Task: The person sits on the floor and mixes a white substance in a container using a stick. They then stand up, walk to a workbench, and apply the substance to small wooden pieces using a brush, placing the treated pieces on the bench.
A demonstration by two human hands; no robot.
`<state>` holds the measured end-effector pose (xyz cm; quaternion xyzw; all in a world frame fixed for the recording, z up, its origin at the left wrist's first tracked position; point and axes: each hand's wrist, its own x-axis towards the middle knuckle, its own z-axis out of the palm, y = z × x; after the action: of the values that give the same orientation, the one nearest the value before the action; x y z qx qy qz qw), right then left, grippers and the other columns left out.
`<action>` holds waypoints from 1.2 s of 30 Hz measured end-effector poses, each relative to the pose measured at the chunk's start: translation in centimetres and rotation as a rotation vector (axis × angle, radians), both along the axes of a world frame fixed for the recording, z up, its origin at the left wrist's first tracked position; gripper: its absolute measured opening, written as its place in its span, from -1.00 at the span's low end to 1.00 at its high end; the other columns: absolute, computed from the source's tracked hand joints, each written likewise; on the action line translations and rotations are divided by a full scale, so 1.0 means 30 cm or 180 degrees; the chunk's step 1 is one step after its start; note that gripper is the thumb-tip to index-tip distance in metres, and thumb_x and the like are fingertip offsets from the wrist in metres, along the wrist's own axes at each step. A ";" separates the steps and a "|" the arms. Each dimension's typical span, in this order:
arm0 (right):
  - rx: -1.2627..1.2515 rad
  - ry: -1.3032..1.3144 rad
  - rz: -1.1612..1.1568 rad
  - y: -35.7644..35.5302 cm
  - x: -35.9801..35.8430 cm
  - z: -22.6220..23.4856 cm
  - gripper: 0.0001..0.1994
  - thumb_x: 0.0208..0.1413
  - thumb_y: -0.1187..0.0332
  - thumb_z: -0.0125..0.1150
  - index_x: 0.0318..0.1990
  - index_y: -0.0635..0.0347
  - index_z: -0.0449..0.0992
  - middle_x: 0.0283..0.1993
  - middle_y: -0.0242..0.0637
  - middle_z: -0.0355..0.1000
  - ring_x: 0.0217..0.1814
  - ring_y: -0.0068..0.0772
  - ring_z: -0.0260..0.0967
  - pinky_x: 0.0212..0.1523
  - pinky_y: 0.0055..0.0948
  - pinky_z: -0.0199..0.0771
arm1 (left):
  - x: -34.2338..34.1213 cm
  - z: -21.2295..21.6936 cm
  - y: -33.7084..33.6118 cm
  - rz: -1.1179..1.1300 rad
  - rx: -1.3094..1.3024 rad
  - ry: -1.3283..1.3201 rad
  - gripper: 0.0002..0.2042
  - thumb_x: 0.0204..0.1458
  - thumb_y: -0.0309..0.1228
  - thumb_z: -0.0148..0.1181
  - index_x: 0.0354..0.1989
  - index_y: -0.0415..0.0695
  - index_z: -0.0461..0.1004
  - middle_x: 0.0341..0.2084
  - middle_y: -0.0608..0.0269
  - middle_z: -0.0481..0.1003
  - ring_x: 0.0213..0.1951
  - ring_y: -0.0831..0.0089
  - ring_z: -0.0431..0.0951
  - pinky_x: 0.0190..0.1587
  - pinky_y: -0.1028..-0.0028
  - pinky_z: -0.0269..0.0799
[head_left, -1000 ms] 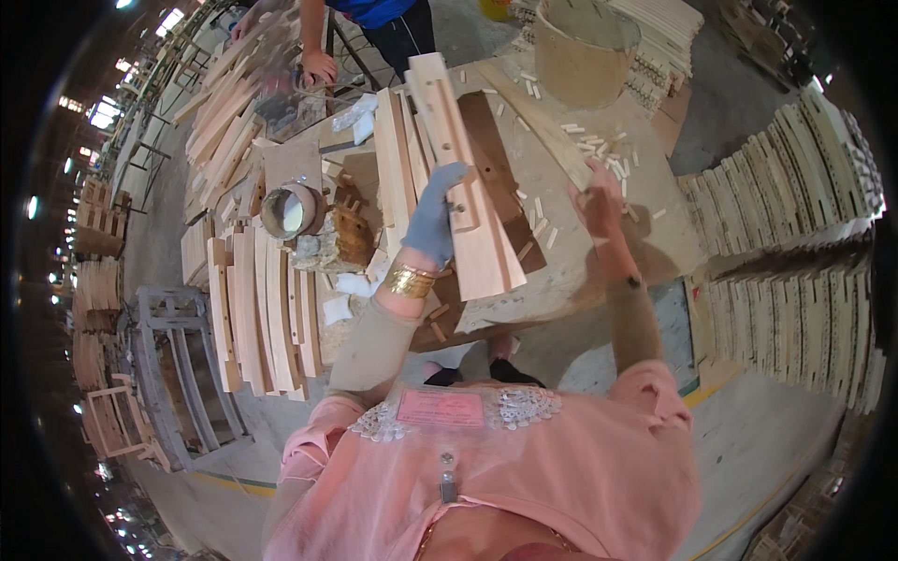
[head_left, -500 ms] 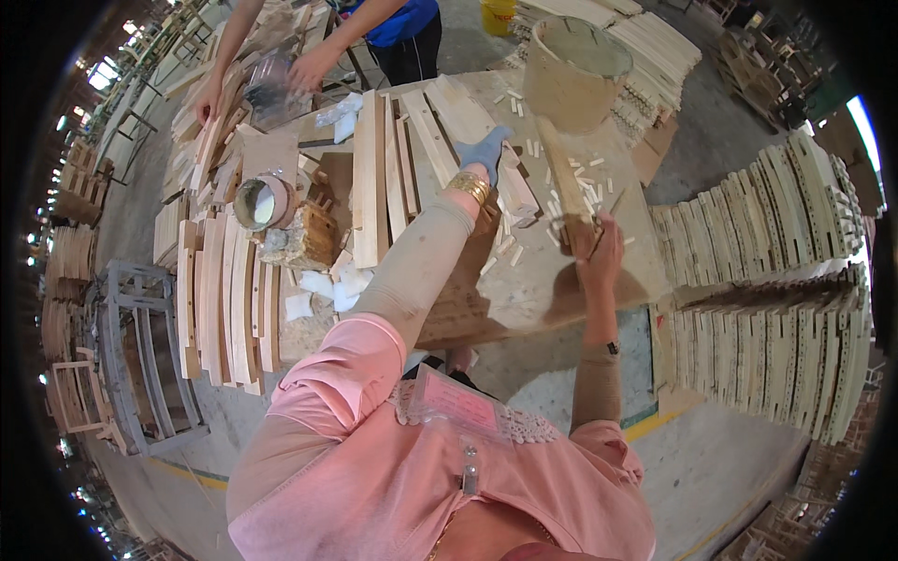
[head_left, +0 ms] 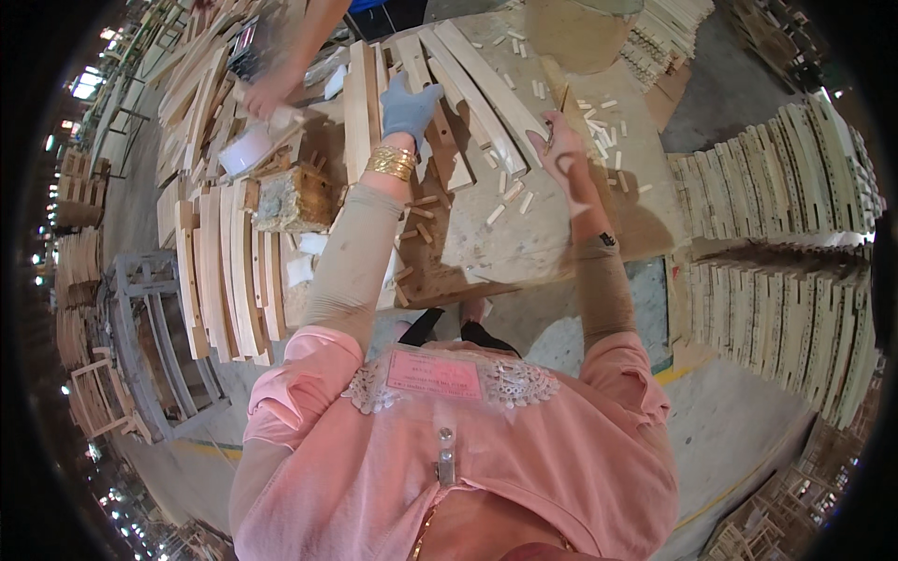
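Observation:
My left hand [head_left: 409,110], in a blue-grey glove with gold bracelets at the wrist, is over the wooden slats with its fingers spread. Below it lies a short slat [head_left: 443,140] with a dark hole. My right hand [head_left: 563,150] is bare and closed around a thin stick [head_left: 564,96] that points away from me. It is beside the near end of a long pale slat [head_left: 486,89]. Small wooden dowels [head_left: 599,140] lie scattered to the right of that hand, and more dowels [head_left: 514,191] lie between my hands.
A co-worker's hand [head_left: 273,93], blurred, is by a pot of white stuff [head_left: 245,150] at the left. A stained block [head_left: 294,198] stands before it, near stacked slats [head_left: 224,271]. A large bucket [head_left: 580,37] is at the back. Tall stacks of wooden parts [head_left: 776,168] stand at the right.
My left hand has moved left from the long slats toward the short ones. My right hand has moved left and away from me, with the stick. The co-worker's hand has come nearer the pot.

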<state>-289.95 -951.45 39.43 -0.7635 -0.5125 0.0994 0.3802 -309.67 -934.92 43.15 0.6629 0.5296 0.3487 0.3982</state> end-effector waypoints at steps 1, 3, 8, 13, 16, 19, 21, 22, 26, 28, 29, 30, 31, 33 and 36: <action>-0.0018 -0.0033 0.0045 0.003 0.000 -0.014 -0.63 -0.05 0.28 0.21 -0.09 0.21 0.34 -0.26 0.04 0.43 -0.16 0.09 0.37 -0.16 -0.16 0.37 | -0.029 0.011 -0.016 0.0002 -0.0033 -0.0245 -0.22 -0.27 -0.16 0.27 0.17 -0.25 0.16 0.07 -0.23 0.20 0.08 0.05 0.29 0.08 0.33 0.24; 0.0132 -0.0198 0.0132 0.015 -0.016 -0.049 -0.65 -0.07 0.35 0.19 -0.09 0.19 0.34 -0.28 0.02 0.43 -0.16 0.09 0.36 -0.16 -0.16 0.36 | -0.098 0.025 -0.037 0.0081 0.0014 -0.0452 -0.27 -0.24 -0.25 0.31 0.14 -0.28 0.17 0.06 -0.15 0.24 0.05 0.14 0.32 0.05 0.36 0.27; 0.0011 -0.0071 0.0128 0.040 -0.108 -0.043 -0.69 -0.07 0.39 0.17 -0.12 0.16 0.34 -0.29 0.01 0.43 -0.21 0.07 0.38 -0.21 -0.17 0.38 | -0.243 0.161 -0.161 0.0029 -0.0328 -0.1162 -0.37 -0.10 -0.33 0.24 0.16 -0.23 0.16 0.08 -0.13 0.22 -0.01 0.31 0.34 -0.06 0.43 0.31; 0.0075 0.0022 0.0048 0.076 -0.173 -0.056 -0.68 -0.04 0.37 0.17 -0.09 0.13 0.34 -0.30 -0.02 0.43 -0.25 0.06 0.38 -0.29 -0.20 0.38 | -0.387 0.152 -0.248 -0.0246 -0.0061 -0.1074 -0.58 -0.01 -0.42 0.16 0.05 -0.24 0.28 -0.11 0.18 0.40 -0.16 0.50 0.41 -0.15 0.52 0.34; 0.0228 0.0306 -0.0206 0.073 -0.205 -0.048 -0.67 -0.01 0.36 0.17 -0.05 0.12 0.34 -0.29 0.00 0.44 -0.25 0.04 0.39 -0.28 -0.23 0.38 | -0.451 0.172 -0.379 -0.0611 -0.0335 -0.1276 -0.71 -0.03 -0.47 0.16 -0.11 -0.26 0.40 -0.39 0.34 0.45 -0.34 0.63 0.42 -0.23 0.61 0.37; 0.0793 0.0126 -0.0110 0.026 -0.289 0.058 -0.67 0.00 0.37 0.17 -0.04 0.16 0.37 -0.26 0.00 0.45 -0.22 -0.04 0.42 -0.25 -0.26 0.40 | -0.555 0.144 -0.513 -0.1258 -0.0503 -0.0490 -0.75 0.04 -0.46 0.09 -0.10 -0.25 0.39 -0.38 0.41 0.43 -0.32 0.69 0.40 -0.25 0.63 0.35; 0.1305 -0.0007 -0.0091 0.009 -0.329 0.065 -0.67 0.00 0.43 0.16 -0.04 0.25 0.39 -0.23 -0.02 0.45 -0.19 -0.11 0.44 -0.20 -0.30 0.42 | -0.653 0.159 -0.544 -0.1671 -0.0691 -0.0196 -0.73 0.02 -0.45 0.11 -0.10 -0.24 0.38 -0.43 0.40 0.42 -0.39 0.68 0.39 -0.31 0.63 0.35; 0.1451 -0.0004 -0.0062 0.000 -0.378 0.083 -0.67 0.00 0.44 0.15 -0.04 0.28 0.38 -0.22 -0.03 0.45 -0.17 -0.11 0.44 -0.18 -0.31 0.42 | -0.698 0.181 -0.558 -0.1815 -0.0662 0.0046 -0.73 0.01 -0.45 0.11 -0.09 -0.23 0.38 -0.45 0.40 0.42 -0.42 0.68 0.38 -0.34 0.63 0.35; 0.1503 0.0079 0.0020 -0.048 -0.542 0.187 -0.67 0.01 0.51 0.10 -0.02 0.36 0.37 -0.16 -0.01 0.44 -0.11 -0.15 0.44 -0.11 -0.35 0.43 | -0.893 0.237 -0.575 -0.1508 -0.0484 0.0178 -0.75 0.01 -0.43 0.12 -0.14 -0.23 0.41 -0.48 0.40 0.42 -0.47 0.67 0.38 -0.38 0.62 0.35; 0.1438 0.0125 0.0020 -0.059 -0.624 0.215 -0.66 0.00 0.54 0.09 -0.01 0.37 0.36 -0.12 0.00 0.42 -0.09 -0.16 0.43 -0.08 -0.37 0.43 | -1.006 0.242 -0.517 -0.1227 -0.0467 0.0053 -0.77 0.00 -0.42 0.13 -0.18 -0.24 0.44 -0.48 0.40 0.42 -0.47 0.67 0.38 -0.38 0.63 0.34; 0.1484 0.0137 0.0055 -0.060 -0.660 0.216 -0.66 0.00 0.54 0.09 -0.01 0.37 0.36 -0.10 0.01 0.42 -0.08 -0.17 0.43 -0.07 -0.38 0.43 | -1.048 0.258 -0.465 -0.0862 -0.0184 0.0070 -0.76 -0.02 -0.39 0.14 -0.19 -0.22 0.47 -0.48 0.32 0.47 -0.45 0.61 0.42 -0.36 0.58 0.36; 0.1524 0.0137 0.0047 -0.065 -0.690 0.222 -0.66 0.00 0.55 0.09 -0.01 0.37 0.36 -0.09 0.02 0.41 -0.08 -0.17 0.43 -0.07 -0.39 0.42 | -1.078 0.278 -0.382 -0.0539 0.0089 0.0079 -0.75 -0.04 -0.37 0.14 -0.20 -0.20 0.49 -0.48 0.23 0.51 -0.43 0.55 0.46 -0.33 0.54 0.38; 0.1482 -0.0013 0.0023 -0.071 -0.716 0.236 -0.67 0.00 0.56 0.09 -0.03 0.38 0.36 -0.06 0.01 0.41 -0.07 -0.18 0.43 -0.05 -0.41 0.42 | -1.096 0.289 -0.279 -0.0253 0.0381 -0.0059 -0.75 -0.04 -0.37 0.14 -0.20 -0.23 0.49 -0.45 0.20 0.52 -0.40 0.53 0.48 -0.29 0.52 0.39; 0.2000 -0.0162 0.0200 -0.076 -0.744 0.233 -0.69 0.02 0.54 0.09 -0.04 0.38 0.36 -0.07 -0.01 0.41 -0.07 -0.19 0.43 -0.05 -0.40 0.42 | -1.096 0.322 -0.053 -0.0068 0.0886 -0.0198 -0.70 -0.04 -0.33 0.14 -0.19 -0.28 0.48 -0.38 0.11 0.53 -0.33 0.45 0.51 -0.21 0.49 0.40; 0.1770 -0.0133 0.0306 -0.142 -0.749 0.275 -0.73 0.05 0.53 0.07 -0.06 0.38 0.34 -0.04 -0.03 0.40 -0.03 -0.19 0.40 -0.03 -0.38 0.39 | -1.076 0.248 0.324 -0.0364 0.0819 0.0455 -0.54 -0.12 -0.19 0.22 -0.14 -0.33 0.46 -0.28 -0.04 0.52 -0.24 0.30 0.54 -0.16 0.47 0.41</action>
<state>-312.41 -955.71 47.69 -0.6066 -0.5633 -0.0429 0.5593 -341.95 -925.19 50.60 0.7606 0.4689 0.3424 0.2904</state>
